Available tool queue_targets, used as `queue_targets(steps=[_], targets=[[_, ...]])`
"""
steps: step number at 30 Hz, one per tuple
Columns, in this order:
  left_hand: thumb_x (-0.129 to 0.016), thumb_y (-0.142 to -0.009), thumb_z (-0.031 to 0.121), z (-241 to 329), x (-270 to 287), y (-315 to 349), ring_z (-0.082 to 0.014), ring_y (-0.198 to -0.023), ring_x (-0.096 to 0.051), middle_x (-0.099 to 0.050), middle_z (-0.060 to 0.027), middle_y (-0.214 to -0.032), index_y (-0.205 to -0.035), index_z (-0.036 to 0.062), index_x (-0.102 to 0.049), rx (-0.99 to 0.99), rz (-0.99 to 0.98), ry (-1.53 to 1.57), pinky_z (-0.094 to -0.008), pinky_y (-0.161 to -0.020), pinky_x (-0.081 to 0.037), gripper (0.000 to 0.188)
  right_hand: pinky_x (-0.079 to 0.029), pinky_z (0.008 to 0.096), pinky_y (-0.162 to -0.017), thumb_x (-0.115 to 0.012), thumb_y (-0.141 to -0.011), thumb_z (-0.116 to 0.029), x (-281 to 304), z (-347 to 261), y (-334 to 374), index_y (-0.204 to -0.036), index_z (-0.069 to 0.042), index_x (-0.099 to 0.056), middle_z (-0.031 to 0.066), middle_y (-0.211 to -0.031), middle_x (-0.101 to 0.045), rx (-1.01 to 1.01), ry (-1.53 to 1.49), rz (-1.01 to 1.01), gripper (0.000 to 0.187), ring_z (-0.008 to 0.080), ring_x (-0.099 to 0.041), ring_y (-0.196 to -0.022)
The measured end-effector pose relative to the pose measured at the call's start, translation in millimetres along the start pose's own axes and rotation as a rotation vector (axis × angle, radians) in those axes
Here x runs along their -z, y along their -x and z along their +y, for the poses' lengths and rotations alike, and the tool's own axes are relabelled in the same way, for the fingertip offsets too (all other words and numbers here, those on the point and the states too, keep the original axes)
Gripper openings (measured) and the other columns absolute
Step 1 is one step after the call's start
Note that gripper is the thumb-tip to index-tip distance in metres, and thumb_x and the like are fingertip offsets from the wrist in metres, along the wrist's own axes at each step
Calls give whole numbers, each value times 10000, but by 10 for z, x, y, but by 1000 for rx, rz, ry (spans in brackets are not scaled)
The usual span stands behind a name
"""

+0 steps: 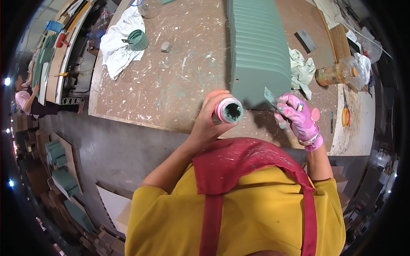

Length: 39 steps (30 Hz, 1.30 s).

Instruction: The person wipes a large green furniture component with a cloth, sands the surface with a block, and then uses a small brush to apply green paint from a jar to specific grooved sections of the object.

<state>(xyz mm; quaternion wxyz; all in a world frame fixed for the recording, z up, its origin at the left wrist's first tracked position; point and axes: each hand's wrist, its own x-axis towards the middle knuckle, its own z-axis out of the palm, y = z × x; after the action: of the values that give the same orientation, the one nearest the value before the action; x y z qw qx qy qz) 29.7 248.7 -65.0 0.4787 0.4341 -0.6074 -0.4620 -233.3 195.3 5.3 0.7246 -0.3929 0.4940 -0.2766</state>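
Paint-flecked table (183,72) spread beyond the left hand (208,114) and right hand (297,115). Overlapping panels (261,79), long axis running away, stood ahead between them; a rag (302,70) lay beyond the right hand. Leftward, unobstructed, the left hand grasped a jar (219,111); the right pinched 1 scraper (270,97).

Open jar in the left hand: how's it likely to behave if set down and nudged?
The jar in the left hand looks round, so it would probably roll if laid on its side. Its mouth is open, with green material inside, so a tip could spill some. Green smears coat the rim, so that edge may be slick.
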Motion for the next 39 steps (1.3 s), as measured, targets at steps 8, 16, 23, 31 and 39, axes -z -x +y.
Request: queue_targets(steps=[8,16,23,31,39], targets=[[-762,-702,6,75,66,147,-247,-1215,-452,-435,-113,-1299,-1273,67,-471,117,109,114,-340,-1005,-388,643,-452,237,-616,-606,-901,-138,-136,27,-101,-1135,16,-533,65,-828,-624,41,58,-107,290,111,-565,-689],[-748,-722,-20,84,520,249,-210,-1215,-467,-461,-101,-1285,-1327,27,-403,189,306,179,-319,-1007,-404,698,-436,243,-656,-565,-917,-133,-712,-356,-306,-1229,-15,-587,43,-802,-587,125,345,-168,334,120,-512,-668],[-739,-738,-8,-144,1212,321,-184,-1173,-500,-475,-102,-1284,-1339,3,-388,185,424,-10,-307,-999,-413,696,-442,354,-673,-597,-730,52,-1383,-560,-675,-1213,-80,-596,102,-794,-498,869,1153,-50,501,265,-514,-722],[-717,-754,-31,-382,1591,358,-159,-1174,-502,-488,-88,-1277,-1345,4,-383,168,465,-89,-297,-995,-422,680,-453,405,-686,-596,-793,9,-1821,-587,-1253,-1180,-74,-595,147,-849,-526,873,1215,-141,396,331,-555,-771],[-695,-759,-76,-533,2082,208,-168,-1152,-512,-489,-93,-1260,-1337,-5,-379,193,688,75,-300,-982,-432,663,-479,320,-704,-545,-903,-114,-2190,-437,-2104,-1140,-45,-601,114,-913,-631,488,914,-284,253,211,-593,-757]])
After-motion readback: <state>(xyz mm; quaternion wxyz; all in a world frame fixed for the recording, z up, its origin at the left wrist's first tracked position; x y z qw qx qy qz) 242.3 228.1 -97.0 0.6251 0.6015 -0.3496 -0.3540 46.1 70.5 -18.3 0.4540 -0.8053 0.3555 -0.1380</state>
